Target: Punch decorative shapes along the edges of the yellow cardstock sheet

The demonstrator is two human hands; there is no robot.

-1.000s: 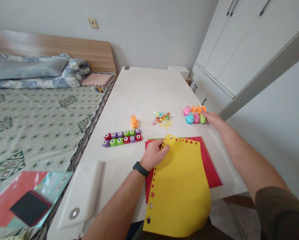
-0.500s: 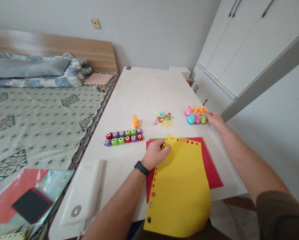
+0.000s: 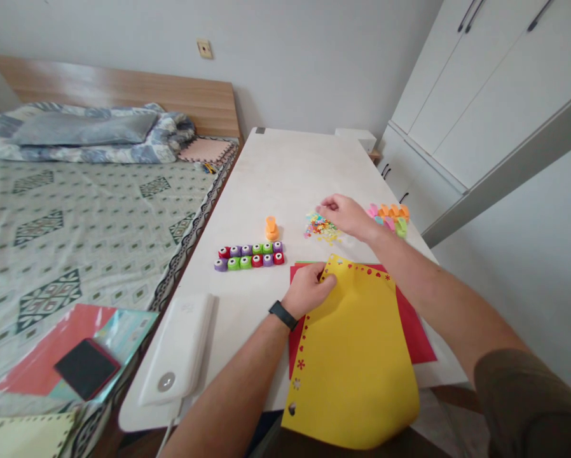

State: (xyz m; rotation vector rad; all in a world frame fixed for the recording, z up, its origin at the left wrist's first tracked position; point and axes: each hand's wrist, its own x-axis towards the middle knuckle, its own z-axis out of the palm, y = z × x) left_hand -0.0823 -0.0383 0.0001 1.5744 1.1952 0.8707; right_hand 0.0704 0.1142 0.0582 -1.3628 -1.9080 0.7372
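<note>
Over bench (image 3: 290, 165), right hand (image 3: 345, 216) curled near paper bits (image 3: 320, 228), contents unclear, partly hiding bright punches (image 3: 394, 211). Left hand (image 3: 308, 287) grips yellow sheet (image 3: 355, 356), covering much of red paper (image 3: 418, 334). White device (image 3: 183, 343) left.

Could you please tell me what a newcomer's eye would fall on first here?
Probably the bright yellow sheet with shapes punched along its edges, held by the left hand in front of red paper. Next, the colourful paper cut-outs heaped mid-table, with the right hand at their far right edge, and the two rows of small craft punches to their left.
</note>
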